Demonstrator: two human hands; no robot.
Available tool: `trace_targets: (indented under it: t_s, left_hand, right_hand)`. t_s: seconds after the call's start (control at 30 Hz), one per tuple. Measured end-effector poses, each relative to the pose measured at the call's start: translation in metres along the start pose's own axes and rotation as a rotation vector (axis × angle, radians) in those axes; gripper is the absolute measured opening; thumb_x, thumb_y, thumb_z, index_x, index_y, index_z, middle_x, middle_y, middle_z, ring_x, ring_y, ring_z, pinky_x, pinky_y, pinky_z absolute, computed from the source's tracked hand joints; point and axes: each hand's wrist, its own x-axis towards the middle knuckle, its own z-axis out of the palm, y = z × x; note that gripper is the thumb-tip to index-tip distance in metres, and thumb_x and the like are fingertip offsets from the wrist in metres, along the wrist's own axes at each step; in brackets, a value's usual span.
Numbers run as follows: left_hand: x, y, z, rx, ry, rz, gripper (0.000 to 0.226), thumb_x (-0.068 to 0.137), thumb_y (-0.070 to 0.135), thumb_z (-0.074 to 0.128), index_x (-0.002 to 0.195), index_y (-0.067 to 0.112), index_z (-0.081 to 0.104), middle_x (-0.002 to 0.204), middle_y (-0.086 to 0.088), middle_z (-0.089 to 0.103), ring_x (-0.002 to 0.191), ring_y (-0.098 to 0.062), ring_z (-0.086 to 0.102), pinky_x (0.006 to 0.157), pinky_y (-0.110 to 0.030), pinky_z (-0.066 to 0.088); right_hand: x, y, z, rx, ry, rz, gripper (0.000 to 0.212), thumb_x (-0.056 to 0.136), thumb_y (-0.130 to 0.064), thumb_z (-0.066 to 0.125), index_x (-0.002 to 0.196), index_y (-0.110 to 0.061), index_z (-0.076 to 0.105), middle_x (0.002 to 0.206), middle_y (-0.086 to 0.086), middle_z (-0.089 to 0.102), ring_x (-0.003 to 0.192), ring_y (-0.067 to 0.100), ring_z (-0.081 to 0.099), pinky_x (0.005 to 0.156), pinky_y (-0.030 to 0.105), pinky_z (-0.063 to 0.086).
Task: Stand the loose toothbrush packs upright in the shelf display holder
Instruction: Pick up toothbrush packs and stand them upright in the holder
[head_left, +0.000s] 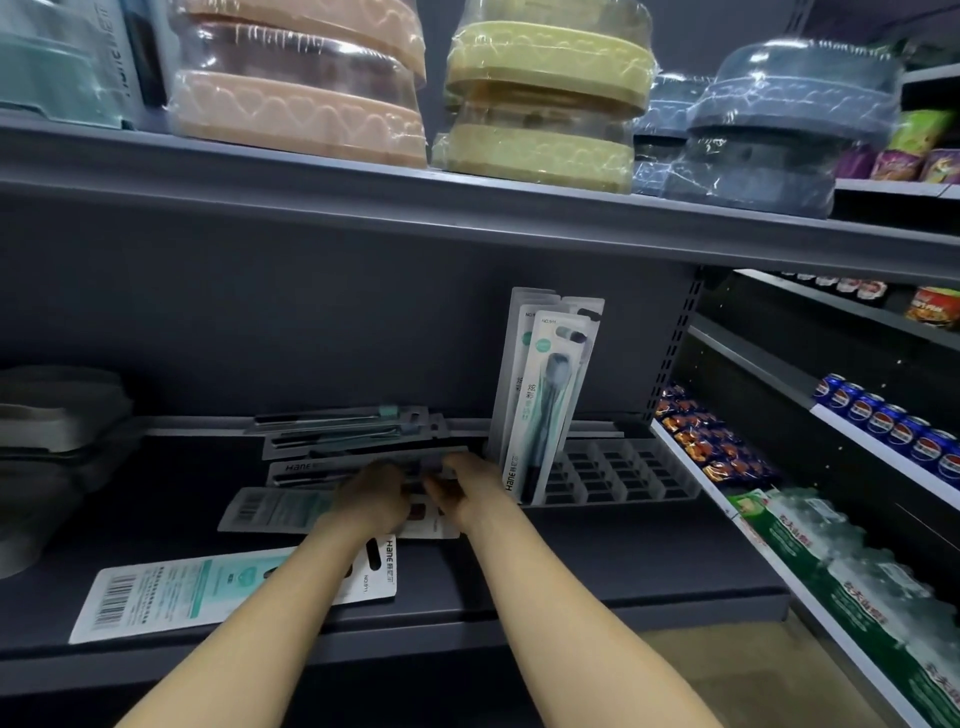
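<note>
Hands over flat toothbrush packs — grip unclear, holder beside right hand

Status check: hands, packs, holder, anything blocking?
Left hand and right hand both down on the loose packs, grip unclear. A few upright packs at the holder left end; other slots empty. Nothing blocking.

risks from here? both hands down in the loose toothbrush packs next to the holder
1. The right hand works close beside the upright packs in the holder; a bump might tip them.
2. Both hands, left hand included, are on overlapping flat packs, so two could lift together.
3. The nearest pack lies near the shelf edge and could get swept off.
</note>
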Motion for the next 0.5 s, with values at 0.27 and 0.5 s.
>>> trace_targets:
  t_s: [0.27,0.5]
  left_hand:
    - [0.018,-0.009,-0.001,0.095,0.241,-0.024,0.03,0.09,0.008,0.042,0.113,0.017,0.06,0.111,-0.01,0.065,0.102,-0.029,0.062,0.085,-0.04,0.051]
    - [0.025,-0.011,-0.001,0.165,0.274,0.021,0.024,0.091,0.02,0.05,0.11,0.021,0.064,0.114,-0.008,0.065,0.113,-0.028,0.056,0.094,-0.041,0.046]
  right_hand:
    - [0.013,0.002,0.003,0.057,-0.027,0.027,0.021,0.087,0.011,0.044,0.071,0.001,0.054,0.072,0.015,0.055,0.063,0.024,0.054,0.034,0.022,0.05]
    - [0.015,0.002,0.004,0.013,-0.061,0.024,0.016,0.087,0.003,0.051,0.1,0.002,0.059,0.081,0.014,0.056,0.068,0.021,0.054,0.035,0.018,0.048]
